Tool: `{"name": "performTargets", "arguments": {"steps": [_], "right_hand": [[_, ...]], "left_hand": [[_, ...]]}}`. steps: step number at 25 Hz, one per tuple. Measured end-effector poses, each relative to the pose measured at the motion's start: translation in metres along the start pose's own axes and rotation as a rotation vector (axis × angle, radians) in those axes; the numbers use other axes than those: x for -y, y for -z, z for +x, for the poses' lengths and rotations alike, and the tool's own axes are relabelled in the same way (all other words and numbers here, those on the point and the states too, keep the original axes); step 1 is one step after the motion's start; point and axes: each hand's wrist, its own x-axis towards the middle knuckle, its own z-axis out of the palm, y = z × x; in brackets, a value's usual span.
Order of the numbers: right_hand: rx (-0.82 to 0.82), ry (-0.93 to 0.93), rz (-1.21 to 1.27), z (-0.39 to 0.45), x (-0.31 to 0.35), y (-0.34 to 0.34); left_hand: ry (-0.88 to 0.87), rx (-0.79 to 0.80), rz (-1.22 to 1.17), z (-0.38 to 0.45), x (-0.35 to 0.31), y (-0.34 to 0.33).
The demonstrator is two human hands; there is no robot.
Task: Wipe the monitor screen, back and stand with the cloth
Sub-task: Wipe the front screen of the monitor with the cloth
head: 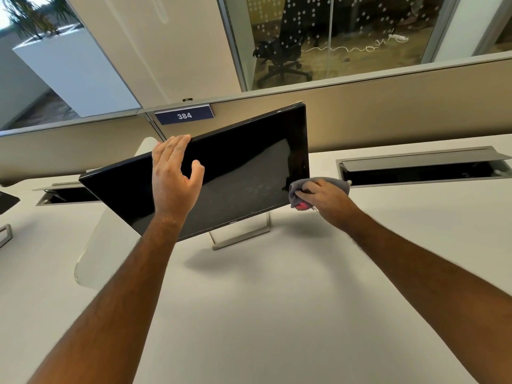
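A black monitor (243, 173) stands tilted on a silver stand (243, 236) on the white desk; its dark screen shows dusty smears. My left hand (173, 178) holds the monitor's top edge, fingers hooked over it, thumb in front of the screen. My right hand (322, 196) grips a bunched grey cloth (332, 182) with a red patch, at the screen's lower right corner. The monitor's back is hidden.
Two open cable trays are sunk into the white desk (277, 314), one at the left (69, 194) and one at the right (424, 169). A beige partition with a sign reading 384 (184, 115) runs behind. A white curved divider (94, 259) lies left of the monitor.
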Motion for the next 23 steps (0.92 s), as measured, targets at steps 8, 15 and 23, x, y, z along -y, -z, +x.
{"name": "performTargets", "arguments": {"steps": [8, 15, 23], "right_hand": [[-0.507, -0.025, -0.955, -0.002, 0.037, -0.026], [0.185, -0.195, 0.278, 0.013, -0.006, -0.029], [-0.106, -0.146, 0.026, 0.012, 0.009, -0.03]], "left_hand": [[0.004, -0.029, 0.004, 0.001, 0.001, -0.003], [-0.011, -0.016, 0.006, 0.001, 0.001, -0.004], [-0.012, -0.025, -0.004, 0.003, 0.0, -0.003]]}}
